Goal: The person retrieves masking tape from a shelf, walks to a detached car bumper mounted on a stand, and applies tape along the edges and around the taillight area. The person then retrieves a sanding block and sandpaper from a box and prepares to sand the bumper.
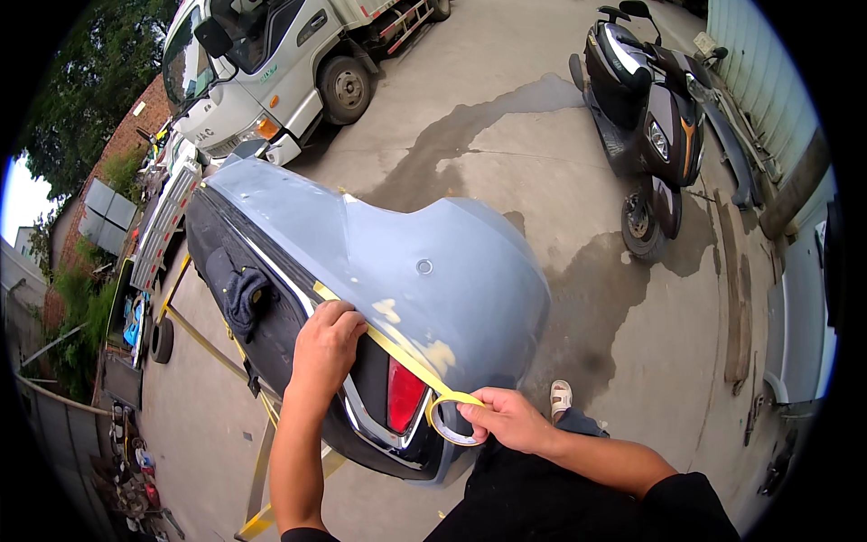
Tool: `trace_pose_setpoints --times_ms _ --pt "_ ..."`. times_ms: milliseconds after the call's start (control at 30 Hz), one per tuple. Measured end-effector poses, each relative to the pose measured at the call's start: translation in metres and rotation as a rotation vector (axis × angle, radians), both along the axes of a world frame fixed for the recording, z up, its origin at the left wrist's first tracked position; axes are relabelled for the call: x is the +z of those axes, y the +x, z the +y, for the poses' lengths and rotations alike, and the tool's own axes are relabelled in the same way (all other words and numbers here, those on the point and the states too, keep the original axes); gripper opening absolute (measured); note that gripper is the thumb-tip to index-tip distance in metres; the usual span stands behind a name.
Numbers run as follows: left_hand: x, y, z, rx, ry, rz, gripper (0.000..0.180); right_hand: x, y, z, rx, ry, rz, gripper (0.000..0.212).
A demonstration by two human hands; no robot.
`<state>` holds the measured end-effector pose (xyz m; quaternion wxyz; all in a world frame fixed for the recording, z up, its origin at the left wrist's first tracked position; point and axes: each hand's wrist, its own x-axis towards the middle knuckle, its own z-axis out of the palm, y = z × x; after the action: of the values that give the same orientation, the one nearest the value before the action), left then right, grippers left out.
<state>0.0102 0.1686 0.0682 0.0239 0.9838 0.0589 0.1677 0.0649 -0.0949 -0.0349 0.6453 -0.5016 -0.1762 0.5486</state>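
A car bumper (470, 289), primed grey above and black below, stretches in front of me. A strip of yellow masking tape (408, 359) runs along its edge, above a red lamp (404, 397) framed by chrome trim. My left hand (325, 350) has its fingers bent and pressed together on the strip, left of the lamp. Gripped by its rim, the roll of masking tape (435, 414) is in my right hand (508, 421), with the strip drawn taut from it. Cream filler patches (439, 354) show beside the strip. A dark cloth (240, 298) lies on the black part.
A yellow metal stand (203, 332) supports the bumper. Beyond is a white truck (262, 77). A dark scooter (655, 126) is parked at the far right, near long wooden planks (736, 289). Wet patches mark the concrete (591, 298). Clutter (131, 470) lies along the left side.
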Motion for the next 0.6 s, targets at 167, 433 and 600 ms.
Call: trace_pose_setpoints --times_ms 167,433,600 --pt "0.001 -0.003 -0.008 -0.01 -0.014 -0.015 0.01 0.001 -0.001 0.002 0.042 0.004 0.046 0.027" --pt "0.002 0.0 -0.01 -0.088 0.07 0.048 0.011 -0.005 0.0 0.005 0.032 -0.047 0.124 0.024" --pt "-0.001 -0.002 -0.022 -0.168 0.079 0.137 0.014 -0.013 -0.002 0.006 0.01 -0.076 0.194 0.025"
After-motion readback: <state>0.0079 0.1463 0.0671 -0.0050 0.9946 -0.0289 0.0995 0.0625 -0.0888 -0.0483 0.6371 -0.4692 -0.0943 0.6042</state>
